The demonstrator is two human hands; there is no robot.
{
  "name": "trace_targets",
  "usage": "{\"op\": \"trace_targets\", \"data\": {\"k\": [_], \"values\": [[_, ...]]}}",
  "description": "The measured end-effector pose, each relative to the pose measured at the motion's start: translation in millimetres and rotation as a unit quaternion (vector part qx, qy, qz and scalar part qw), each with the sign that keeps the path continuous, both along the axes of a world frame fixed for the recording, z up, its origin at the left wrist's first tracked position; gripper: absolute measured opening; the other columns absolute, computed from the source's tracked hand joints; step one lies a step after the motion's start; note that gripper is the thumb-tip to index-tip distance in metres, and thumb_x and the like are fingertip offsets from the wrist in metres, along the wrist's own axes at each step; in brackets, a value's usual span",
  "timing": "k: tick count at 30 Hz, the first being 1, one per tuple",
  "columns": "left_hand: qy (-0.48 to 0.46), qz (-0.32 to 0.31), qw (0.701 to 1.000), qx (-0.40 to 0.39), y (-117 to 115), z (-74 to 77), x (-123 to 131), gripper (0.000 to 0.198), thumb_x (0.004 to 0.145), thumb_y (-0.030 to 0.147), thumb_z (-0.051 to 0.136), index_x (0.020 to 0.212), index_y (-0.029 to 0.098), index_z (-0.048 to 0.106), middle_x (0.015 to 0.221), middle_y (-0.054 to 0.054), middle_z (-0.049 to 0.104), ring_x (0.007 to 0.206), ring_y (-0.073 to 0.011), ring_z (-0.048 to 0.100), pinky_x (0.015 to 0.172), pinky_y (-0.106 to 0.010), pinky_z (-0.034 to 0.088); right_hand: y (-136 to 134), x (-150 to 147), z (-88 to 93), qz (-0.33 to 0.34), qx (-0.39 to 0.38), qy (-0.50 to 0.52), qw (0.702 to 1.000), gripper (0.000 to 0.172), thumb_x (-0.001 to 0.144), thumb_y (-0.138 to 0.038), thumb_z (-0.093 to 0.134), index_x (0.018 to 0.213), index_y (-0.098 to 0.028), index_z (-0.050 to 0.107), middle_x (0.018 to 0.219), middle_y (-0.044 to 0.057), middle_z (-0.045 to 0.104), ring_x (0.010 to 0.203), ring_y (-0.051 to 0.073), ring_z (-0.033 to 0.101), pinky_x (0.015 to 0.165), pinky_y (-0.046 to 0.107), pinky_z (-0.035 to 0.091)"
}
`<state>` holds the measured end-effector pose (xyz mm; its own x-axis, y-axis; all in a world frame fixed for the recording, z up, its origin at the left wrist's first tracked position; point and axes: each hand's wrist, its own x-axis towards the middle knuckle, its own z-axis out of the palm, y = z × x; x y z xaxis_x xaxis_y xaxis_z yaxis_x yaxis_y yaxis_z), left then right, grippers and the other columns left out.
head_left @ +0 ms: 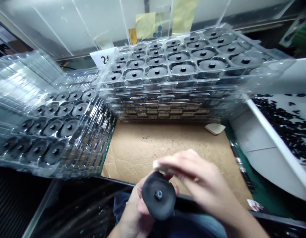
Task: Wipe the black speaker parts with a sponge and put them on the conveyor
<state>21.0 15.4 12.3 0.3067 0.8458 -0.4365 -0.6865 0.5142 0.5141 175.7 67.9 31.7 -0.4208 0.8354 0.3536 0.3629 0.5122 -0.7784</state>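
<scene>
In my left hand (139,205) is a black round disc (159,198) with a short stub at its centre, tilted so that its face shows. The fingers wrap its left side and underside. My right hand (197,178) is bent over the disc's upper edge, fingers together and blurred by motion. A small whitish patch (156,164) shows at its fingertips; whether it is a held piece or a covered fingertip I cannot tell. Both hands are above the near edge of a cardboard sheet (155,142).
Clear plastic trays (167,81) of similar black discs are stacked at the back, with another tray stack (75,132) at left. On the right, a white bin (272,138) contains small black parts (286,122). A whitish pad (214,128) and a dark pen-like tool (242,167) lie nearby.
</scene>
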Motion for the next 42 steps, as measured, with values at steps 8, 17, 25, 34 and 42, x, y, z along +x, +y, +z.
{"op": "trace_targets", "data": {"k": [8,17,25,34,42], "values": [[-0.038,0.048,0.998,-0.024,-3,-2.5,-8,0.057,0.048,0.037,0.083,0.102,0.027,0.067,0.105,-0.004,0.072,0.094,-0.0219,0.066,0.085,-0.028,0.046,-28,17,-99.4,-0.07,-0.151,-0.07,0.984,0.022,0.087,-0.027,0.048,0.096,-0.026,0.069,0.08,0.001,0.071,0.071,0.016,0.066,0.063,0.029,0.053],[0.018,0.063,0.996,-0.054,-2,5.4,2,0.05,0.048,0.038,0.083,0.096,0.028,0.07,0.101,-0.001,0.073,0.093,-0.0193,0.064,0.086,-0.027,0.045,-26,12,7.5,-0.058,0.043,-0.016,0.997,0.032,0.087,-0.019,0.05,0.117,-0.029,0.055,0.091,0.001,0.068,0.076,0.016,0.061,0.064,0.027,0.046],[0.073,0.091,0.993,-0.027,-5,6.5,-1,0.057,0.046,0.043,0.082,0.1,0.029,0.068,0.105,-0.001,0.071,0.099,-0.0205,0.061,0.09,-0.03,0.043,-26,4,14.0,0.002,0.055,-0.06,0.997,0.033,0.088,-0.012,0.044,0.117,-0.024,0.054,0.087,0.002,0.067,0.068,0.014,0.056,0.061,0.028,0.041],[0.042,0.069,0.997,0.015,-2,2.8,0,0.058,0.044,0.041,0.083,0.099,0.029,0.069,0.102,0.0,0.073,0.097,-0.0168,0.063,0.087,-0.023,0.044,-25,7,13.4,-0.014,0.04,-0.04,0.998,0.035,0.085,-0.008,0.046,0.116,-0.022,0.055,0.086,0.002,0.066,0.07,0.015,0.059,0.063,0.028,0.044],[0.059,0.071,0.996,-0.018,-4,-1.9,-2,0.059,0.048,0.042,0.082,0.103,0.029,0.067,0.104,-0.001,0.071,0.1,-0.0189,0.06,0.089,-0.026,0.043,-25,1,13.6,-0.019,0.003,-0.017,1.0,0.031,0.086,-0.009,0.046,0.112,-0.023,0.057,0.086,0.002,0.067,0.072,0.014,0.06,0.064,0.028,0.047]]}}
